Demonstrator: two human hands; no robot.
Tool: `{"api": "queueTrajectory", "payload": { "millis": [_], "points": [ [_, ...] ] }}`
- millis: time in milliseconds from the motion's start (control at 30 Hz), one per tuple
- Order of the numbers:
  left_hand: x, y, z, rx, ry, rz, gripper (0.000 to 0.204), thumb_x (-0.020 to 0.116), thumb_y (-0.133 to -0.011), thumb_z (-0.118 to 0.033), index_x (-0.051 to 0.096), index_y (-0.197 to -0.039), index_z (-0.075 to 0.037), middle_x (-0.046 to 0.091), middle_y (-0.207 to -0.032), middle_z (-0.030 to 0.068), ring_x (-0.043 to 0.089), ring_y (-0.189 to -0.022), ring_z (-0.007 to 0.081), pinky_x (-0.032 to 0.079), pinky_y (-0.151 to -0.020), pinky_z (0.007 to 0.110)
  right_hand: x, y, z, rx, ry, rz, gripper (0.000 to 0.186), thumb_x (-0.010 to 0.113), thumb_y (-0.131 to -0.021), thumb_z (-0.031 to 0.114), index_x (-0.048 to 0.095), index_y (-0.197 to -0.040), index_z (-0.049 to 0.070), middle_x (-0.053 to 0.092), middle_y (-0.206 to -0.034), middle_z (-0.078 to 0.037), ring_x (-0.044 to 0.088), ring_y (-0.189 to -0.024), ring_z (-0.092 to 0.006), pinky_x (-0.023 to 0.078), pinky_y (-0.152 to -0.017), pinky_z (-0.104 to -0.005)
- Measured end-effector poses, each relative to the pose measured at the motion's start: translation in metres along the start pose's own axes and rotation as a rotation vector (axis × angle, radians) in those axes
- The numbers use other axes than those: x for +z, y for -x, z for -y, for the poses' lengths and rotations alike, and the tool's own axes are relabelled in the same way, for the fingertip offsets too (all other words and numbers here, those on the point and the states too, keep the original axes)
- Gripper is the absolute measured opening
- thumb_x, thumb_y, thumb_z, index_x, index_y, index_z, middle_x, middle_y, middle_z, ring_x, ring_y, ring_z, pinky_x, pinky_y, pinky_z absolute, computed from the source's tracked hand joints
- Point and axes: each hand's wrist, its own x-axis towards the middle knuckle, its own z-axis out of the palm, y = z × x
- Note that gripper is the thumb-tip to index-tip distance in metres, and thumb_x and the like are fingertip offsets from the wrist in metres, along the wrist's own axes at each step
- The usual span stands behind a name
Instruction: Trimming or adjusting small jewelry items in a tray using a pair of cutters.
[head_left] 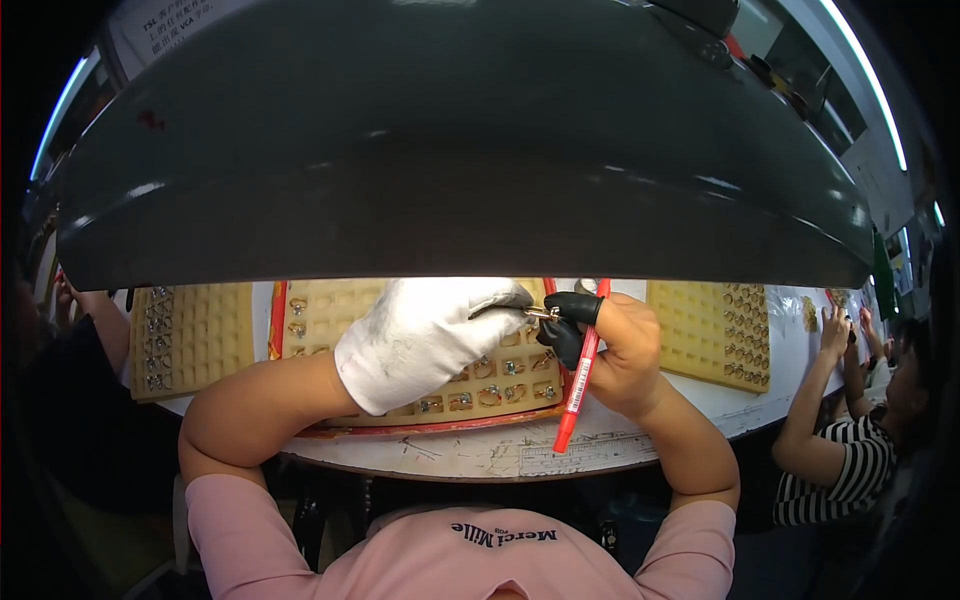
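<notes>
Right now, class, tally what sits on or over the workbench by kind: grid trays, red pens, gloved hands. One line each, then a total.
Tan grid trays: 3 (left tray, middle tray, right tray)
Red pen: 1
Gloved hands: 2 (left hand, right hand)
Total: 6

**A small metal ring held over the tray, a red pen alongside**

A small metal ring (541,313) sits pinched between the fingertips of both hands, above the right part of the tan grid tray (330,305). It looks silvery with a gold tint; finer detail is too small to tell. A red pen (578,385) with a white label stands nearly upright in the right hand, tip down over the near edge of the white table (480,455).
</notes>
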Motion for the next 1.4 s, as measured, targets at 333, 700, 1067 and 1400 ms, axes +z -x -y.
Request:
{"api": "queueTrajectory", "payload": {
  "millis": [333, 700, 1067, 1400],
  "points": [
    [0.001, -0.002, -0.001, -0.016, 0.024, -0.054, 0.017, 0.063, -0.080, -0.004, 0.066, -0.097, 0.000, 0.067, -0.083, 0.0155, 0.066, -0.072, 0.0273, 0.052, -0.065, 0.031, 0.000, 0.001, -0.001, 0.031, -0.016, 0.014, 0.017, 0.075, -0.073, 0.007, 0.064, -0.084, 0.000, 0.057, -0.057, -0.008, 0.054, -0.050, -0.0228, 0.039, -0.047, -0.0332],
    [0.002, -0.005, -0.001, 0.057, -0.038, -0.097, 0.011, 0.066, -0.074, -0.003, 0.066, -0.085, -0.003, 0.062, -0.074, 0.0123, 0.061, -0.063, 0.0293, 0.049, -0.057, 0.035, 0.004, 0.005, -0.007, 0.013, 0.012, 0.005, 0.023, 0.074, -0.070, 0.006, 0.067, -0.091, 0.000, 0.051, -0.050, -0.006, 0.050, -0.043, -0.0210, 0.036, -0.044, -0.0326],
    [0.004, -0.010, -0.009, -0.023, -0.021, -0.106, 0.016, 0.069, -0.079, -0.013, 0.065, -0.091, -0.002, 0.064, -0.082, 0.0126, 0.065, -0.069, 0.0272, 0.052, -0.061, 0.034, -0.035, -0.005, -0.012, 0.144, 0.329, 0.059, 0.012, 0.068, -0.072, 0.013, 0.056, -0.074, 0.010, 0.053, -0.053, -0.009, 0.055, -0.052, -0.0298, 0.041, -0.048, -0.0407],
    [-0.013, -0.017, -0.016, -0.247, 0.057, -0.201, 0.018, 0.066, -0.083, -0.011, 0.067, -0.096, 0.001, 0.067, -0.089, 0.0137, 0.065, -0.073, 0.0237, 0.052, -0.066, 0.032, -0.168, 0.054, -0.089, 0.629, 1.084, 0.283, 0.008, 0.063, -0.073, 0.009, 0.060, -0.079, 0.006, 0.062, -0.067, -0.017, 0.062, -0.070, -0.0362, 0.048, -0.067, -0.0461]
  ]
}}
